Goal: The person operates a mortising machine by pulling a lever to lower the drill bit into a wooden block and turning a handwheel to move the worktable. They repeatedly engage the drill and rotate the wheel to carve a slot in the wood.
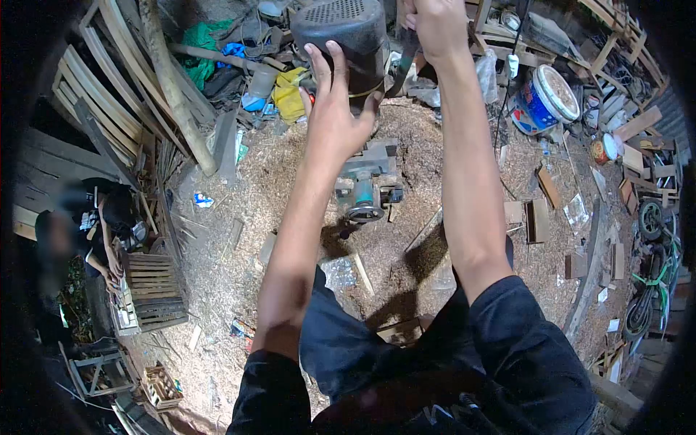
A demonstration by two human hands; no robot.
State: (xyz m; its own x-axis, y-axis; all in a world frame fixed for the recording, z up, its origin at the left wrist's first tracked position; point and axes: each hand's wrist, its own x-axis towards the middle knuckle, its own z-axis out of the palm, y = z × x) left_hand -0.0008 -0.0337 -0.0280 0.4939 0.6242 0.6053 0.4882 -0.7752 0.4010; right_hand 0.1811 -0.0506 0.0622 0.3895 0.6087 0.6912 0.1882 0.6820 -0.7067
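1. The motor [341,36], a dark round housing with a vented end cap, is held up in the air at the top of the view, above the floor and straight over a grey machine [362,190]
2. Its long axis runs steeply up and down: the vented cap points up towards the camera and the other end points down at the grey machine, with a slight lean
3. The left hand [335,116] lies open against the near side of the motor, with its fingers [326,69] stretched straight up the housing and the thumb hooked round the lower edge; it presses and steadies rather than clenches
4. The right hand [436,25] is closed in a fist just beside the motor at the top edge; a dark bar [406,61] slants down from under it, but the frame cuts the fingers off, so I cannot tell exactly what it grips
5. The grey machine has a teal part and a round metal end, and it sits on a sawdust floor [239,239] strewn with offcuts and chips
6. The place is a cluttered wood workshop: curved slats [94,94] are stacked at the left, a yellow cloth [290,94] lies near the motor, and a blue and white bucket [547,101] stands at the right
7. A bicycle [652,283] leans at the far right edge
8. Another person [101,232] crouches well apart at the left with a hand on a slatted crate [148,286]
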